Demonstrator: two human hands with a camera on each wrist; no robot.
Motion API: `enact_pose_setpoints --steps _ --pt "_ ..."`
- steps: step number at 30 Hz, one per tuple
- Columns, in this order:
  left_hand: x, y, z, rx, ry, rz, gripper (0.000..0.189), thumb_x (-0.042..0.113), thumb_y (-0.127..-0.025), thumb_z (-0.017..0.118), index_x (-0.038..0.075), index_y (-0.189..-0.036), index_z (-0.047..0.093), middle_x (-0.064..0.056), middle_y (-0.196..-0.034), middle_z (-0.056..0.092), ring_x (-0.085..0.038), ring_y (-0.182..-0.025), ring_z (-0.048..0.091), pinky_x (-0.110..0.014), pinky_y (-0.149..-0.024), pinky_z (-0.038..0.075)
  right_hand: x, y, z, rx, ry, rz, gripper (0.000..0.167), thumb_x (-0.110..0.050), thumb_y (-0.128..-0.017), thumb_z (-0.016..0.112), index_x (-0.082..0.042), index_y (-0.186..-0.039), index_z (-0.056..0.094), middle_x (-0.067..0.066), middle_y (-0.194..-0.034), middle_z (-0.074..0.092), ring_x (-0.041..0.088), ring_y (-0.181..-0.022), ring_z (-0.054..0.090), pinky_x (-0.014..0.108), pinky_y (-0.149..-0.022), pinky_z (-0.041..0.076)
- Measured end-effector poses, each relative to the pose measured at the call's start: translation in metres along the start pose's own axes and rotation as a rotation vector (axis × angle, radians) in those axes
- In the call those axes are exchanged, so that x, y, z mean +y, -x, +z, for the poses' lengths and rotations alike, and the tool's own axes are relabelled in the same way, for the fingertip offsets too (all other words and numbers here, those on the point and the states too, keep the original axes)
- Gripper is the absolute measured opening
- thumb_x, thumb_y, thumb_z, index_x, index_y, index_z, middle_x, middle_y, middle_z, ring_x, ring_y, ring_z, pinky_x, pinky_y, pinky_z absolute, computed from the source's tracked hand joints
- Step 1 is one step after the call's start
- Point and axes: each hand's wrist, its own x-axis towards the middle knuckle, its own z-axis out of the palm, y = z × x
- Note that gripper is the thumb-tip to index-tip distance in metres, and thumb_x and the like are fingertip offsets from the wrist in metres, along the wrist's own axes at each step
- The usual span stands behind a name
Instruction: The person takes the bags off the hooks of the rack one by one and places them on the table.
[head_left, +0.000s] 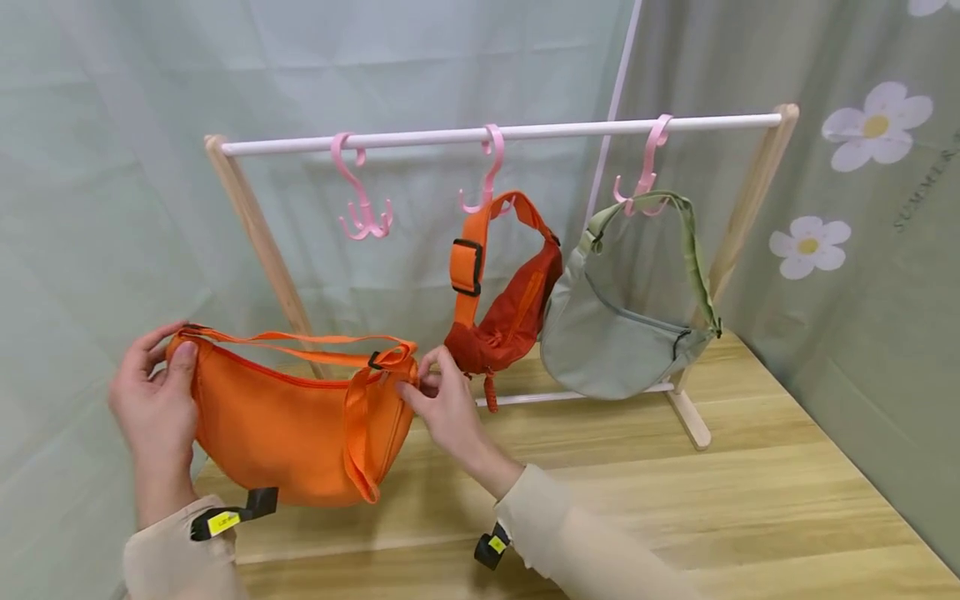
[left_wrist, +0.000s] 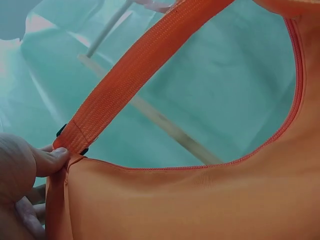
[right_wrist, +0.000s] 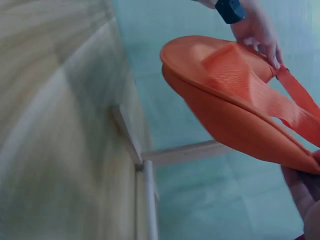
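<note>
An orange shoulder bag (head_left: 277, 425) is held up by both hands above the table, its zipper edge on top. My left hand (head_left: 159, 392) pinches its left end near the strap joint, thumb in front; the left wrist view shows the thumb on the strap (left_wrist: 125, 75) base. At the bag's other end, my right hand (head_left: 450, 408) pinches the corner by the black buckle. Part of the strap loops down over the bag's front. In the right wrist view the bag (right_wrist: 225, 120) appears from below, and the right fingers are partly cut off at the edge.
A rack with a white rail (head_left: 420, 138) and wooden legs stands on the wooden table (head_left: 600, 492). Pink hooks hang from it: the left hook (head_left: 367, 218) bears nothing, the middle one a red-orange bag (head_left: 510, 325), the right one a grey-green bag (head_left: 615, 342). Curtains surround the table.
</note>
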Motion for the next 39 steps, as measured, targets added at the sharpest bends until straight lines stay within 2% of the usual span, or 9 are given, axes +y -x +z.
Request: enact_pose_setpoints --steps 5,8,10,18,23,27,30,34,39 --pt "-0.011 0.004 -0.006 0.014 0.041 -0.097 0.030 0.006 -0.098 0.070 0.015 -0.126 0.075 0.003 -0.098 0.063 -0.003 -0.067 0.063 -0.009 -0.058 0.048 0.013 0.006 0.006 0.075 -0.056 -0.176 0.009 0.010 -0.095 0.066 0.002 -0.092 0.063 0.019 -0.087 0.067 0.010 -0.076 0.062 0.020 -0.068 0.050" --pt "-0.015 0.003 -0.007 0.005 0.060 -0.116 0.031 0.005 -0.097 0.071 0.014 -0.127 0.075 0.003 -0.100 0.063 -0.004 -0.069 0.065 -0.009 -0.060 0.050 0.018 0.007 0.006 0.107 -0.031 -0.251 0.013 0.011 -0.095 0.065 0.001 -0.093 0.073 0.019 -0.090 0.071 0.011 -0.074 0.060 0.020 -0.068 0.050" --pt "-0.016 0.003 -0.006 -0.004 0.065 -0.124 0.032 0.005 -0.097 0.072 0.013 -0.128 0.074 0.003 -0.101 0.064 -0.004 -0.070 0.065 -0.010 -0.061 0.050 0.020 0.008 0.005 0.114 -0.008 -0.255 0.016 0.008 -0.097 0.065 -0.001 -0.096 0.078 0.016 -0.093 0.073 0.010 -0.072 0.057 0.020 -0.066 0.047" --pt "-0.016 0.002 -0.012 -0.008 -0.051 -0.189 0.033 0.009 -0.098 0.072 0.020 -0.129 0.074 0.007 -0.098 0.065 -0.004 -0.065 0.060 -0.010 -0.058 0.046 0.021 0.015 0.001 0.032 0.042 -0.058 0.021 -0.003 -0.102 0.064 -0.006 -0.117 0.079 0.009 -0.112 0.075 0.009 -0.074 0.052 0.020 -0.064 0.042" --pt "-0.019 -0.002 -0.019 -0.031 -0.078 -0.234 0.035 0.013 -0.098 0.073 0.023 -0.131 0.073 0.007 -0.100 0.064 -0.004 -0.070 0.061 -0.010 -0.058 0.046 0.022 0.014 -0.001 -0.058 -0.024 0.039 0.027 -0.002 -0.103 0.061 -0.004 -0.126 0.075 0.013 -0.123 0.072 0.007 -0.075 0.054 0.021 -0.069 0.047" --pt "-0.021 -0.004 -0.021 -0.058 -0.069 -0.239 0.036 0.012 -0.097 0.073 0.022 -0.132 0.072 0.007 -0.100 0.064 -0.002 -0.073 0.063 -0.009 -0.061 0.048 0.024 0.012 -0.006 -0.133 -0.114 0.118 0.032 -0.003 -0.104 0.058 -0.003 -0.135 0.069 0.014 -0.137 0.066 0.011 -0.094 0.064 0.025 -0.085 0.055" --pt "-0.023 -0.005 -0.021 -0.067 -0.095 -0.242 0.035 0.013 -0.098 0.073 0.023 -0.131 0.072 0.008 -0.100 0.062 -0.001 -0.075 0.063 -0.009 -0.061 0.048 0.023 0.011 -0.008 -0.197 -0.165 0.186 0.037 -0.006 -0.105 0.056 -0.006 -0.142 0.064 0.010 -0.145 0.061 0.017 -0.113 0.064 0.031 -0.096 0.055" --pt "-0.030 -0.008 -0.024 -0.076 -0.199 -0.249 0.034 0.018 -0.099 0.072 0.026 -0.132 0.072 0.012 -0.099 0.062 -0.001 -0.076 0.061 -0.010 -0.060 0.046 0.021 0.013 -0.006 -0.257 -0.214 0.279 0.041 -0.009 -0.106 0.054 -0.010 -0.147 0.061 0.005 -0.152 0.055 0.022 -0.127 0.060 0.038 -0.104 0.052" --pt "-0.047 -0.010 -0.028 -0.126 -0.355 -0.230 0.034 0.024 -0.102 0.069 0.030 -0.135 0.069 0.018 -0.095 0.059 -0.001 -0.076 0.056 -0.010 -0.061 0.045 0.028 0.015 -0.005 -0.289 -0.272 0.349 0.043 -0.008 -0.106 0.054 -0.004 -0.149 0.057 0.010 -0.155 0.050 0.028 -0.135 0.056 0.042 -0.108 0.050"
